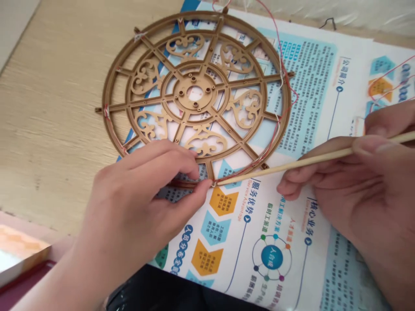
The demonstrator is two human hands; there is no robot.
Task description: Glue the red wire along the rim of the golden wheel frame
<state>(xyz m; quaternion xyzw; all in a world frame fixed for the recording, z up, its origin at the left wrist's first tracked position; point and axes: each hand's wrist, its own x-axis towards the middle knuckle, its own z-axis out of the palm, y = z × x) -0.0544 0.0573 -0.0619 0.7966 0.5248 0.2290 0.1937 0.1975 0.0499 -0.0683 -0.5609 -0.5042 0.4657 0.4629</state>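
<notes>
A round gold-brown openwork frame (195, 92) with spokes and scrollwork lies on a printed sheet. Thin red and white wires (280, 86) run along its rim, on the right and lower side. My left hand (152, 185) has thumb and fingers closed on the rim at its near edge, beside a spoke end. Between the thumb and fingers of my right hand (353, 172) is a slim wooden stick (301, 163). The stick's tip touches the wire at the rim, right by my left thumb.
The printed sheet (259, 242) covers much of the wooden table (58, 86). Loose red wire (389, 71) crosses the sheet at the right. A short dark wire piece (330, 21) lies at the back, near clear plastic (372, 15). Something black (162, 289) is below the near edge.
</notes>
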